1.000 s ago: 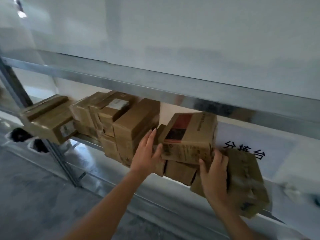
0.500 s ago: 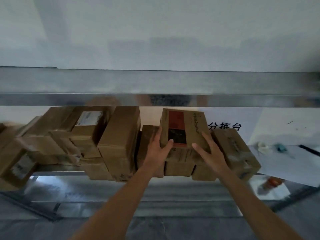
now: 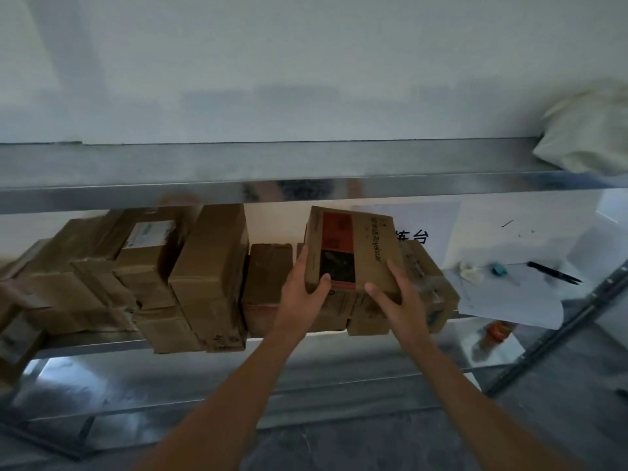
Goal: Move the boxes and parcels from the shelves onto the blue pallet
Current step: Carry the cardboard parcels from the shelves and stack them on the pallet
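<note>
A brown cardboard box with a red and black panel (image 3: 368,246) lies on top of other boxes on the middle metal shelf (image 3: 95,345). My left hand (image 3: 300,292) grips its left side, thumb on the top face. My right hand (image 3: 396,295) grips its right side, thumb on top too. Several more brown boxes (image 3: 207,277) fill the shelf to the left, and one (image 3: 430,287) sits just right of the held box. The blue pallet is not in view.
A steel upper shelf beam (image 3: 238,175) runs across just above the boxes, with a white bag (image 3: 588,130) at its right end. To the right lie white papers (image 3: 509,297), a black pen (image 3: 554,271) and small bits. Grey floor lies below.
The view has swung to face the shelf squarely. Both hands closed in from beside the box onto its two sides, thumbs now on its top.
</note>
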